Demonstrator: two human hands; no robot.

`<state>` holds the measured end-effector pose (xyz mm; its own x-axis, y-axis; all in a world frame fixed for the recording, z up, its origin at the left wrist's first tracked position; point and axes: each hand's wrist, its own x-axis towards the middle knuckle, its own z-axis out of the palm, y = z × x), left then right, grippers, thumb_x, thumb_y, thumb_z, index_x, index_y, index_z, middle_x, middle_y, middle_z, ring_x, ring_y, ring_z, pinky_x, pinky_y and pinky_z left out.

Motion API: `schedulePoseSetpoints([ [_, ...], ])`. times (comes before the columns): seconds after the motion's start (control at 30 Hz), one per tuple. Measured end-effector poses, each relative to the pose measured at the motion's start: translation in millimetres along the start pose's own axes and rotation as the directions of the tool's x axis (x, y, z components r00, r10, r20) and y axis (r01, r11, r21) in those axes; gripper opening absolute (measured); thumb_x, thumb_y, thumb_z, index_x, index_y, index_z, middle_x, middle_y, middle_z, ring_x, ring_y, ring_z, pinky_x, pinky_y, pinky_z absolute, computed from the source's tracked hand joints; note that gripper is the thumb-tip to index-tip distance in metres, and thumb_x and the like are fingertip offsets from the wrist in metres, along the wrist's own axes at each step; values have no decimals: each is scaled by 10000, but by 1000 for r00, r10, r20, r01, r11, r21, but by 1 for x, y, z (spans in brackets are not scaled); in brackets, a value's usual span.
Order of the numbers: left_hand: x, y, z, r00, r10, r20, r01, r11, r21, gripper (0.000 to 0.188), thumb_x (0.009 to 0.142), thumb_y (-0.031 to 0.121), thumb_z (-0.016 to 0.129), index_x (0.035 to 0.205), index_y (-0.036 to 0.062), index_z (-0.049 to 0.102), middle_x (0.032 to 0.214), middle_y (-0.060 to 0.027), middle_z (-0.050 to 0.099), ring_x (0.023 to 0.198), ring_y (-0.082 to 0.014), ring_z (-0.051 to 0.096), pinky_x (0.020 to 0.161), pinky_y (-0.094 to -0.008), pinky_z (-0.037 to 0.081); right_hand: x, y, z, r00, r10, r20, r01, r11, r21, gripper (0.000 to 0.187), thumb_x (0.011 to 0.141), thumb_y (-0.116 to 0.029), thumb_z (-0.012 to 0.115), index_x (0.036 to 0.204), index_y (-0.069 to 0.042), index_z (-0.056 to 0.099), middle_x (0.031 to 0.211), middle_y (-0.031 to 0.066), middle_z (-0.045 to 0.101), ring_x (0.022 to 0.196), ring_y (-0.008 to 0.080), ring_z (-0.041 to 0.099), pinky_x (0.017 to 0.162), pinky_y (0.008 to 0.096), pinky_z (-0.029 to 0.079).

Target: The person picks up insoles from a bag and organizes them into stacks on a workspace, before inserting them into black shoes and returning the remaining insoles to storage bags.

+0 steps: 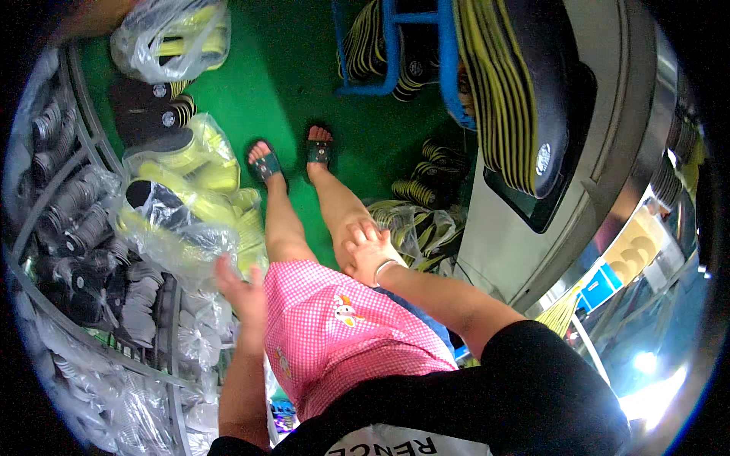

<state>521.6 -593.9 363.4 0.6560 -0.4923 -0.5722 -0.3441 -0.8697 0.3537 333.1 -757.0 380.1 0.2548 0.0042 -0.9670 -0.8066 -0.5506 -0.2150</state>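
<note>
My right hand (369, 247) rests on my bare knee, its fingers lying flat and a bracelet around the wrist. Slightly blurred, my left hand (242, 292) is raised beside my pink checked apron (334, 334), fingers apart and nothing in them. Nearest to it is a clear plastic bag (179, 235) of yellow and black shoe insoles on the left. At the upper right, a long stack of black-topped yellow insoles (506, 99) lies on a dark tray (544, 213).
Grey racks (99, 334) on the left hold bundles of dark and grey insoles. Another bag (171, 42) lies at the far left. A blue metal frame (395, 45) stands ahead on the green floor (266, 68). More insoles (430, 171) lie beneath the pale machine (494, 243) on the right.
</note>
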Motion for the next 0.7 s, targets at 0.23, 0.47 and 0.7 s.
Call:
schedulePoseSetpoints([
  [0.23, -38, 45, 24, 936, 118, 330, -85, 990, -114, 414, 735, 182, 546, 1074, -12, 409, 1085, -197, 424, 1011, -336, 394, 888, -387, 302, 9, 0, 46, 996, 30, -85, -15, 986, 167, 479, 690, -382, 530, 1104, -160, 434, 1294, 92, 199, 1217, 308, 129, 864, 534, 229],
  [0.47, -21, 19, -5, 900, 71, 429, -129, 986, 108, 339, 763, 176, 524, 1032, -18, 455, 1030, -203, 466, 979, -320, 424, 871, -370, 319, 2, 4, 89, 977, 56, -204, 51, 875, 482, 465, 695, -361, 529, 1109, -167, 445, 1285, 94, 229, 1219, 299, 142, 883, 518, 229],
  [0.7, -5, -13, -14, 807, -14, 591, -220, 921, 322, 345, 767, 194, 521, 1034, -13, 454, 1024, -200, 467, 966, -314, 439, 848, -359, 348, 15, 6, 160, 963, 255, -91, -55, 515, 856, 462, 707, -346, 498, 1147, -213, 448, 1328, 58, 203, 1244, 247, 111, 911, 513, 207],
])
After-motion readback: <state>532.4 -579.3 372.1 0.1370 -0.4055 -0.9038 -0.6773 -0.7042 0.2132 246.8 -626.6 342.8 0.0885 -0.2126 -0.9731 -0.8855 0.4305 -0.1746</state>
